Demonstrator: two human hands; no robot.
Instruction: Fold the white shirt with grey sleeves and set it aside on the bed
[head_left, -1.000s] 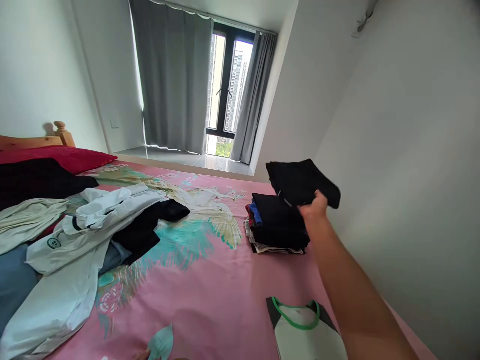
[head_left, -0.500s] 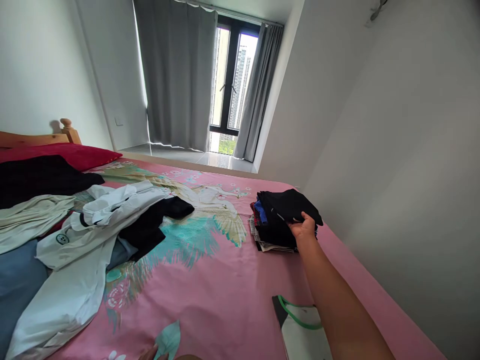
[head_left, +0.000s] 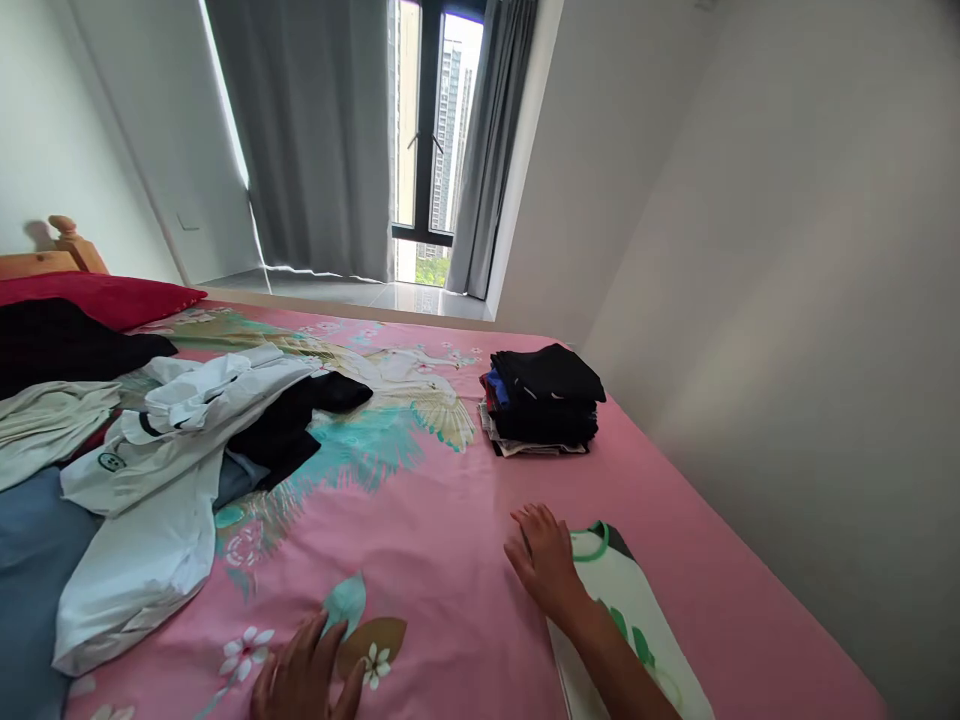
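Note:
My right hand [head_left: 545, 562] is over the pink bedsheet beside a white shirt with green trim [head_left: 637, 600], fingers extended and nothing in them. My forearm crosses that shirt and hides part of it. Farther back sits a stack of folded clothes [head_left: 546, 400], black on top with blue, red and pale layers lower down. At the bottom edge, my left hand [head_left: 304, 670] has its fingers spread on or just above the sheet, partly cut off by the frame.
Loose clothes lie on the left: a white garment [head_left: 150, 560], a black one [head_left: 289, 430], a blue-grey one [head_left: 37, 560] and a cream one [head_left: 52, 425]. Behind them are a red pillow [head_left: 120, 300] and a wooden headboard. A wall [head_left: 750, 330] borders the bed's right side.
My right hand has left the black top of the folded stack and come back toward me, beside the green-trimmed shirt. My left hand has come further into view. The camera view has shifted.

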